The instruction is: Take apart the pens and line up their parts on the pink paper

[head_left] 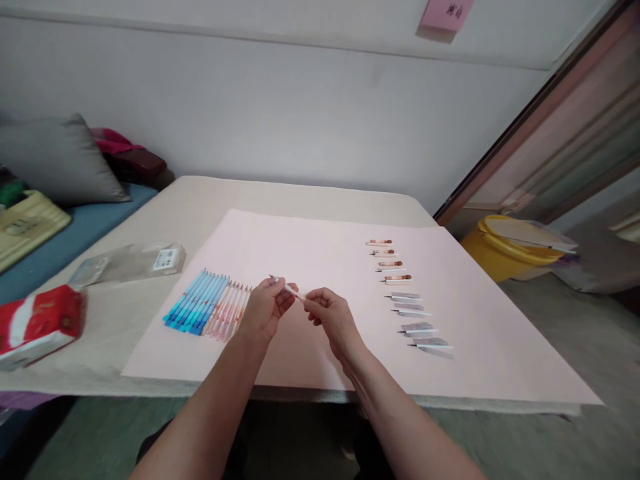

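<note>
Above the pink sheet, my left hand (pixel 264 308) is closed around a slim pale pen (pixel 291 290) with reddish markings. The fingers of my right hand (pixel 333 317) pinch the pen's other end. Whether the right fingers hold a separate small part cannot be made out. Just left of my hands lies a row of blue pens (pixel 195 303), and beside it pink pens (pixel 225 310), partly covered by my left hand. Right of my hands, brown-topped short pieces (pixel 395 278) lie with thin sticks, and below them several dark-tipped refills (pixel 410 312) lie beside greyish strips.
A pink sheet (pixel 310 240) covers much of the cloth-covered table (pixel 200 200). At the left are a clear plastic bag (pixel 135 263) and a red packet (pixel 43 323). A yellow bucket (pixel 505 247) stands beyond the right edge; a wall (pixel 280 113) rises behind.
</note>
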Tool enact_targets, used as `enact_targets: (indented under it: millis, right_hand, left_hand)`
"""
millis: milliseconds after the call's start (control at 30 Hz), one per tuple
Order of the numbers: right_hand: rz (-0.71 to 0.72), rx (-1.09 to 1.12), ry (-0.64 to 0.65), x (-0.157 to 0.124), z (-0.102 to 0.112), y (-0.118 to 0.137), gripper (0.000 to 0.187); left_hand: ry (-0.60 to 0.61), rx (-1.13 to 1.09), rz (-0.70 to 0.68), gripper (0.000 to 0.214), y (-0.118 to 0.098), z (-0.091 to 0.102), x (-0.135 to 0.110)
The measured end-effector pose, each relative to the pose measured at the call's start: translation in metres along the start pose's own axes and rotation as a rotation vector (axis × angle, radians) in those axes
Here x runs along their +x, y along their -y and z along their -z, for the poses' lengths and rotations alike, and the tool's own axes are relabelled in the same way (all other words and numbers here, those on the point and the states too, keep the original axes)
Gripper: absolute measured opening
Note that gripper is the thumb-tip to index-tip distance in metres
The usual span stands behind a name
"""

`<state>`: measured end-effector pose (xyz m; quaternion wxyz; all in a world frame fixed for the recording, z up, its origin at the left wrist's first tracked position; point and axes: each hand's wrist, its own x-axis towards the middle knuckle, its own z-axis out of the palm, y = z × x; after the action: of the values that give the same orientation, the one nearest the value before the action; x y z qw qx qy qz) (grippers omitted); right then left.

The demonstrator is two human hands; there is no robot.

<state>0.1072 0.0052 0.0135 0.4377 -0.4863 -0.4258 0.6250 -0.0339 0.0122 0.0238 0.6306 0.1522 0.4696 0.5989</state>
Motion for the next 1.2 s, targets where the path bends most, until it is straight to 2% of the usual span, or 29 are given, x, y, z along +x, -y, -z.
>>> enact_targets:
  millis: [167,233,300,367,500,533,667,767,833,900,967,1100,1200]
  right_hand:
    - [-0.175,0.080,0.162,-0.0001,0.0004,-0.0033,0.031]
    - [-0.115,0.039,0.134,0.0001,0.0001,-0.0040,0.024]
    - [-0.004,-0.034,0.052,0.0002,-0.0001,-0.0031,0.018]
    - [0.037,-0.045,0.010,0.0002,0.0003,-0.0013,0.019]
    - [-0.112,0.065,0.093,-0.0002,0.0018,0.0010,0.027]
    - [-0.112,0.057,0.093,-0.0004,0.0019,0.0013,0.026]
    - [0.038,-0.047,0.026,-0.0014,0.0015,0.0027,0.021]
    - [-0.076,0.041,0.100,-0.0017,0.0016,0.0031,0.032]
    - [-0.129,0.071,0.129,-0.0014,0.0022,0.0029,0.028]
    - [-0.065,0.030,0.078,-0.0010,0.0031,0.0029,0.021]
    - [0.005,0.002,0.033,-0.0008,0.0039,0.0031,0.022]
    - [-0.106,0.050,0.119,-0.0013,0.0040,0.0029,0.033]
    - [-0.051,-0.006,0.090,-0.0016,0.0030,0.0025,0.025]
  left_hand:
    - [0.004,-0.015,-0.012,0.012,-0.0013,0.0006,-0.0007]
    - [-0.010,-0.015,-0.012,0.012,-0.0023,-0.0002,-0.0011]
    - [-0.022,-0.021,-0.005,0.012,-0.0030,-0.0013,-0.0013]
    - [-0.020,-0.027,-0.001,0.012,-0.0033,-0.0020,-0.0012]
    - [-0.013,-0.030,-0.022,0.011,-0.0026,-0.0010,0.0000]
    - [-0.013,-0.028,-0.025,0.011,-0.0025,-0.0006,0.0002]
    - [-0.005,-0.036,-0.028,0.011,-0.0031,0.0000,0.0003]
    - [-0.010,-0.043,-0.035,0.010,-0.0038,0.0000,0.0001]
    - [-0.011,-0.038,-0.037,0.010,-0.0039,0.0003,0.0005]
    - [-0.008,-0.038,-0.036,0.011,-0.0037,0.0006,0.0010]
    - [-0.004,-0.047,-0.038,0.011,-0.0036,0.0009,0.0014]
    - [-0.001,-0.054,-0.036,0.011,-0.0043,0.0009,0.0003]
    - [-0.006,-0.061,-0.026,0.011,-0.0051,0.0008,-0.0006]
